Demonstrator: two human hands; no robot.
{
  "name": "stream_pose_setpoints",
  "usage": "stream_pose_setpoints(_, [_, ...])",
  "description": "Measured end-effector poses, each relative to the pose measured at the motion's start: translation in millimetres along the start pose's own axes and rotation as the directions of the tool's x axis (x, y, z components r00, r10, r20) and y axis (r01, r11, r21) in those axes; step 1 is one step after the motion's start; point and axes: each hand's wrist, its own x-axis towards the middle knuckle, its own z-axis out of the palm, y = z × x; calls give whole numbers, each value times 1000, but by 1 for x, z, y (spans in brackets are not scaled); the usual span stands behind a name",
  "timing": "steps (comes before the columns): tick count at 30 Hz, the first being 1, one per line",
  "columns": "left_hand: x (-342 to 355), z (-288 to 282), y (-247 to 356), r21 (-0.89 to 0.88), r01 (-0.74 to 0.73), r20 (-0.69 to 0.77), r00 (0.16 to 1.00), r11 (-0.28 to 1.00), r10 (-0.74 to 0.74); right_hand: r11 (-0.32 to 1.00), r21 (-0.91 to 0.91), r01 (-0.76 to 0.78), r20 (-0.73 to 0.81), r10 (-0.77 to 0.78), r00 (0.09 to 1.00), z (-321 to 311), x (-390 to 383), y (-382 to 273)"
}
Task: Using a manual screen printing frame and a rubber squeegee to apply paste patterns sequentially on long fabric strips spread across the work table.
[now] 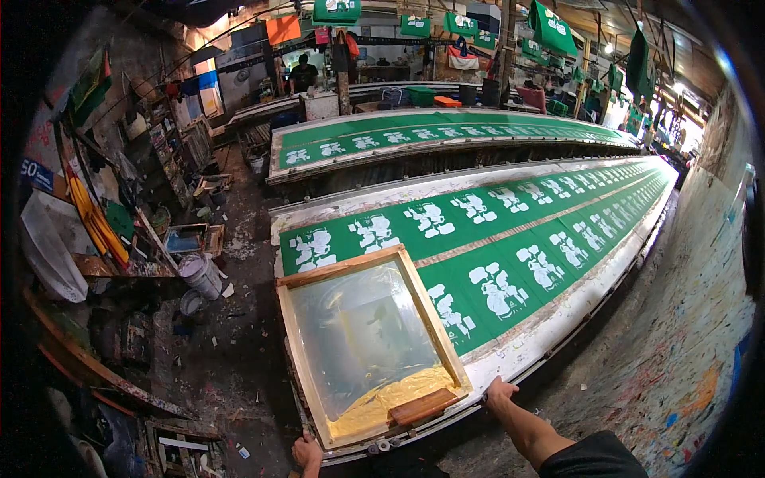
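Note:
A wooden-framed printing screen (441,331) lies on the near end of the long printing table (550,323). Yellow ink (362,408) is pooled along the screen's near side, and a squeegee with a brown wooden handle (422,406) rests in it. My left hand (307,452) is curled beside the screen's near left corner; what its fingers grip there is hard to make out. Just right of the near right corner, my right hand (500,393) is bent over the table's edge. Beyond the screen, green fabric pieces (498,291) with white prints lie in two rows.
A second long table (446,131) with printed green pieces runs behind. Paint buckets (199,275) and clutter stand on the stained floor at left. A paint-spattered wall (677,350) borders the right aisle. Green cloths (551,30) hang overhead, and a person (303,76) is far back.

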Motion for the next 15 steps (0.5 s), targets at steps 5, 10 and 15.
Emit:
stream_pose_setpoints(5, [6, 3, 0, 24, 27, 37, 999, 999, -28, 1000, -26, 6, -34, -7, 999, -1, -1, 0])
stream_pose_setpoints(10, [-5, -5, 6, 30, -8, 7, 1000, 1000, 8, 998, -70, -2, -41, -1, 999, -4, -9, -7])
stream_pose_setpoints(15, [4, 0, 2, 45, 11, 47, 999, 999, -13, 999, -49, -1, -59, -2, 998, -3, -8, -5])
